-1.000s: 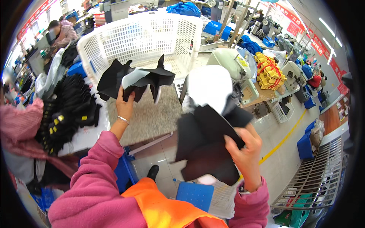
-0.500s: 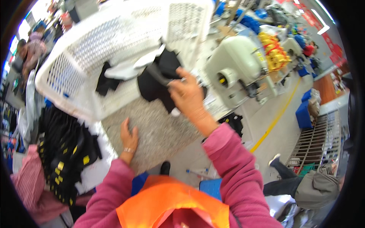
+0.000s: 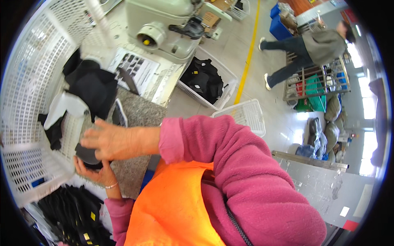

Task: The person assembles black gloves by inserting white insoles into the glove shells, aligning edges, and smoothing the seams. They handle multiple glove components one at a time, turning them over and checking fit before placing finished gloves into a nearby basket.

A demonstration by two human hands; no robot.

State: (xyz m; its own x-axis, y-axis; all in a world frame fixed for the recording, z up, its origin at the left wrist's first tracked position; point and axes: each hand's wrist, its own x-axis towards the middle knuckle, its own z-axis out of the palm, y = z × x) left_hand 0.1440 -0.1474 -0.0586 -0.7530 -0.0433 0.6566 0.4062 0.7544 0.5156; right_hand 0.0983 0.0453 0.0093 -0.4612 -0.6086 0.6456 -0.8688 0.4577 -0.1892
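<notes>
My left hand [image 3: 98, 175] curls round a small stack or folded piece of black fabric [image 3: 87, 155] at the near edge of a speckled stone slab [image 3: 137, 107]. Over the same piece lies my right hand [image 3: 108, 141], its fingers closed on the upper side; the fingertips are partly hidden. Beyond the hands is a heap of black cut pieces [image 3: 93, 86], with a white curved piece [image 3: 61, 108] beside it. Just right of that heap a dark piece with a white edge [image 3: 120, 112] rests on the slab.
A tipped white plastic basket [image 3: 30, 53] borders the left. Ahead stand a pale green sewing machine [image 3: 158, 28] and a printed sheet [image 3: 141, 69]. Floor crate [image 3: 219, 100] holds black pieces. Black items with yellow tags [image 3: 69, 209] hang at lower left. A person [image 3: 324, 47] walks at right.
The view has swung right. My right hand has moved from the black heap over to my left hand, which was open and now holds the black fabric piece.
</notes>
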